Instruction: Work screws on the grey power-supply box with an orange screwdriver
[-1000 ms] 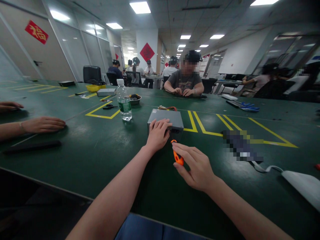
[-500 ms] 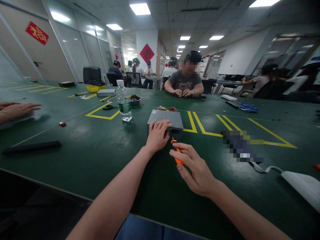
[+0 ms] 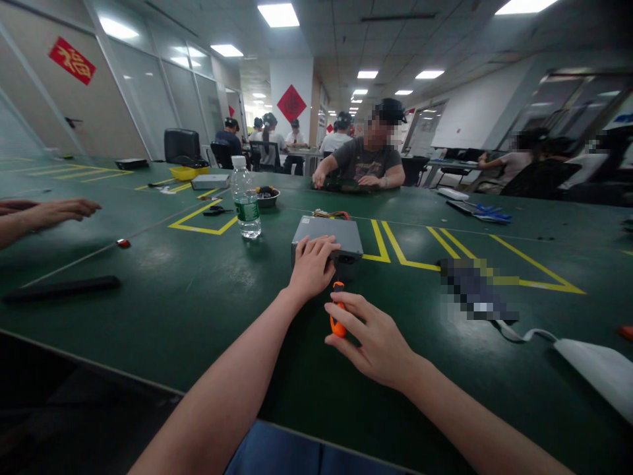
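Note:
A flat grey metal box [image 3: 336, 232] with coloured wires at its far end lies on the green table [image 3: 198, 290]. My left hand [image 3: 312, 264] rests on the box's near left corner, fingers flat and together. My right hand [image 3: 372, 338] is closed around an orange-handled screwdriver [image 3: 337, 315], whose tip points at the box's near face.
A water bottle [image 3: 245, 198] stands left of the box. Another person's hands [image 3: 49, 212] rest at the left, with a small red item [image 3: 123, 243] and a long black bar [image 3: 62, 288] nearby. A person sits across the table. A blurred object [image 3: 477, 287] and white pouch [image 3: 596, 369] lie at the right.
My right hand has shifted left with the screwdriver, turning it more upright toward the box. The other person's hands at the left have drawn back, uncovering the small red item.

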{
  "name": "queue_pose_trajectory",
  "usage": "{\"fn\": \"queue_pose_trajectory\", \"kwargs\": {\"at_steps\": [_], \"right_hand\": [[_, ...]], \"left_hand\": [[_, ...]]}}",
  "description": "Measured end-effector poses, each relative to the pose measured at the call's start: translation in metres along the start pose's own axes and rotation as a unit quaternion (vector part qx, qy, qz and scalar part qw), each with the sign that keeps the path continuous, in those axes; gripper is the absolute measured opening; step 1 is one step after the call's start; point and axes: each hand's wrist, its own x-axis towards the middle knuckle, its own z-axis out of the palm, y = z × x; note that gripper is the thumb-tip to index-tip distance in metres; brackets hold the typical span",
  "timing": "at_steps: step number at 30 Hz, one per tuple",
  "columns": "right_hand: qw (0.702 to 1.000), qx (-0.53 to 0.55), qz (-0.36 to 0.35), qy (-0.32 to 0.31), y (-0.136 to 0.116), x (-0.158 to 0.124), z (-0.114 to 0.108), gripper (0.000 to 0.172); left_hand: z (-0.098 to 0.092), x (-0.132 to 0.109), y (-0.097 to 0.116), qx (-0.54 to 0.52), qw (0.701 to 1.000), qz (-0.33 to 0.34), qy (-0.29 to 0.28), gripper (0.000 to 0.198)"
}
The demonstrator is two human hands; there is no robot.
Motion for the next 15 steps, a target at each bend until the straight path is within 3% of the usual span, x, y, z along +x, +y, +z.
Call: {"fn": "queue_pose_trajectory", "kwargs": {"at_steps": [4, 11, 15], "right_hand": [[1.000, -0.012, -0.010, -0.012, -0.0014, 0.0006, -0.0035, 0.035], [0.994, -0.004, 0.007, 0.112, 0.0040, -0.0004, -0.0002, 0.015], [0.996, 0.009, 0.035, 0.077, 0.0015, -0.0020, -0.0028, 0.024]], "left_hand": [[0.0004, -0.0002, -0.0003, -0.004, 1.000, 0.002, 0.003, 0.033], [0.0001, -0.0002, 0.0010, -0.003, 1.000, -0.003, 0.001, 0.033], [0.0002, -0.0001, 0.0013, -0.004, 1.000, -0.004, 0.003, 0.033]]}}
